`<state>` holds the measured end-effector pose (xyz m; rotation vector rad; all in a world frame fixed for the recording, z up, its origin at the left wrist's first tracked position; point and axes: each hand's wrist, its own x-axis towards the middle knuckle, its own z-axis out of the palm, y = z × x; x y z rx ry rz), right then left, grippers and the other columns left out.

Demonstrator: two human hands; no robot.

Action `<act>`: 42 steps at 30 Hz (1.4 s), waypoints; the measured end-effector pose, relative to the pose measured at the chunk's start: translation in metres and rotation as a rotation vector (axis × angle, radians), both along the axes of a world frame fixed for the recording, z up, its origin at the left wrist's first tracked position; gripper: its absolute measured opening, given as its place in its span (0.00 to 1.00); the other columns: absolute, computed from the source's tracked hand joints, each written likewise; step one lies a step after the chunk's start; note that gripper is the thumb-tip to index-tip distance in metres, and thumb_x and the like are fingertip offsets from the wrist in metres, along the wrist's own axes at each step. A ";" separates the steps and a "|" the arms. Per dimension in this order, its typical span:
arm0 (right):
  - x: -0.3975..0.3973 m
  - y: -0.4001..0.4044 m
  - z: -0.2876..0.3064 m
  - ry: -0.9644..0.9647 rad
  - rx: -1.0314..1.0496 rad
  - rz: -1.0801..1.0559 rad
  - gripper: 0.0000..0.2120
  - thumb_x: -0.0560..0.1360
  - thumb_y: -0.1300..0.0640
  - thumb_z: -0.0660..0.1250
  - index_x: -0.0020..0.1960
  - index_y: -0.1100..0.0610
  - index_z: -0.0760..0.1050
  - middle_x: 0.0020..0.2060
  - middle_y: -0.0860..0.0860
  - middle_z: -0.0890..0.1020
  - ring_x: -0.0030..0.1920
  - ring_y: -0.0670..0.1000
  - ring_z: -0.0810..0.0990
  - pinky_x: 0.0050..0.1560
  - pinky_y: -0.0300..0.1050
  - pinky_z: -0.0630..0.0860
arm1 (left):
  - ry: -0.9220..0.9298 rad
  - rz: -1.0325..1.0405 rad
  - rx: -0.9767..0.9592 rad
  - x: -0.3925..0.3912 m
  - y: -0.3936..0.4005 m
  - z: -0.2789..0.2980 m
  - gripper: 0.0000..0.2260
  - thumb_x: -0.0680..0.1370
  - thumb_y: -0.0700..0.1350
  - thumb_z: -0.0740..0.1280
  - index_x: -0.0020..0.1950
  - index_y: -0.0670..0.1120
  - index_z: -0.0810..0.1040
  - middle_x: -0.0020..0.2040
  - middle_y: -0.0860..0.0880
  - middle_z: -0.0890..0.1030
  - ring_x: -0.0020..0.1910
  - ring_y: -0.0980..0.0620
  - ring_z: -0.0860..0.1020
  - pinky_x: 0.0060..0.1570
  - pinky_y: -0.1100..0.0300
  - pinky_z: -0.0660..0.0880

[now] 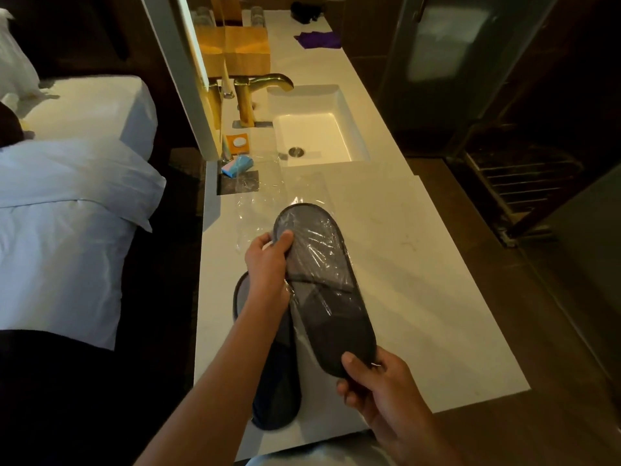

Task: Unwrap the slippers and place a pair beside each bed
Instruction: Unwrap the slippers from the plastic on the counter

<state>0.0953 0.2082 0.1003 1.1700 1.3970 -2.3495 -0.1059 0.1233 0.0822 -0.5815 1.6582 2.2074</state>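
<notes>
A dark grey slipper pack [322,284] in clear plastic wrap is held above the white counter [420,264]. My left hand [268,260] grips its far end, thumb on top of the wrap. My right hand [376,381] holds its near end. Under my left forearm a second dark slipper [275,371] lies on the counter without visible wrap. A loose sheet of clear plastic [262,196] lies on the counter beyond the pack. A white bed [67,210] stands to the left.
A rectangular sink [349,95] with a gold faucet [265,85] is set in the counter farther on. Small toiletry packets [237,164], a wooden box [247,50] and a purple cloth [319,40] sit by the mirror [181,62]. A dark glass door [470,62] stands right.
</notes>
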 end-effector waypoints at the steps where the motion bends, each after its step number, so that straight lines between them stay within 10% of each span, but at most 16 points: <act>1: 0.003 0.001 -0.001 -0.003 -0.007 0.004 0.12 0.74 0.64 0.70 0.57 0.65 0.76 0.34 0.62 0.82 0.31 0.55 0.81 0.30 0.45 0.78 | 0.010 0.001 -0.016 -0.009 0.004 0.001 0.14 0.75 0.43 0.71 0.59 0.40 0.78 0.49 0.43 0.84 0.46 0.48 0.84 0.47 0.52 0.83; 10: 0.022 0.018 -0.010 -0.022 -0.019 0.016 0.20 0.62 0.59 0.74 0.53 0.61 0.76 0.30 0.58 0.84 0.33 0.57 0.82 0.33 0.48 0.77 | 0.077 0.076 0.013 -0.077 0.026 0.009 0.03 0.77 0.38 0.69 0.45 0.38 0.78 0.38 0.44 0.81 0.34 0.50 0.80 0.39 0.56 0.79; 14: 0.020 0.024 -0.018 -0.022 0.015 0.009 0.21 0.62 0.58 0.73 0.54 0.61 0.76 0.34 0.59 0.86 0.35 0.57 0.84 0.34 0.48 0.78 | -0.030 -0.061 0.057 -0.071 0.031 0.004 0.11 0.75 0.44 0.71 0.54 0.39 0.80 0.45 0.44 0.84 0.45 0.47 0.82 0.50 0.50 0.81; 18: 0.010 0.032 -0.025 -0.005 -0.001 -0.006 0.21 0.61 0.60 0.75 0.54 0.59 0.77 0.50 0.62 0.83 0.49 0.61 0.84 0.44 0.52 0.81 | -0.041 -0.099 0.006 -0.042 0.030 -0.013 0.04 0.74 0.41 0.69 0.46 0.41 0.83 0.37 0.47 0.83 0.41 0.48 0.81 0.49 0.50 0.81; 25: -0.025 0.052 -0.028 0.003 0.186 0.092 0.16 0.69 0.49 0.72 0.54 0.54 0.82 0.48 0.55 0.87 0.52 0.57 0.85 0.57 0.61 0.80 | -0.101 -0.027 0.043 -0.029 0.040 -0.028 0.05 0.74 0.37 0.68 0.48 0.36 0.81 0.35 0.45 0.80 0.37 0.49 0.79 0.42 0.56 0.81; 42: -0.064 0.091 -0.063 -0.147 0.083 0.040 0.12 0.75 0.64 0.70 0.57 0.56 0.77 0.46 0.57 0.88 0.50 0.58 0.86 0.60 0.61 0.79 | 0.058 0.025 -0.437 -0.170 0.110 -0.086 0.08 0.75 0.34 0.63 0.42 0.40 0.82 0.34 0.42 0.82 0.29 0.48 0.80 0.26 0.60 0.79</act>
